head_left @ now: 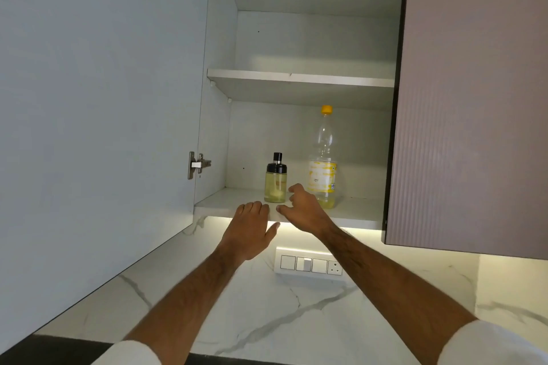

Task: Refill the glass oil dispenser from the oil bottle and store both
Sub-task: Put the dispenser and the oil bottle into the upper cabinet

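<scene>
Oil dispenser beside oil bottle, cabinet shelf

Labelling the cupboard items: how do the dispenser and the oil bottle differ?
The dispenser is short, with a black top; the oil bottle is much taller, with a yellow cap and a yellow label. The dispenser looks mostly full of pale oil; the bottle holds only a little at its base. The dispenser stands left, the bottle right. Both are clear, upright, and on the lower shelf.
</scene>
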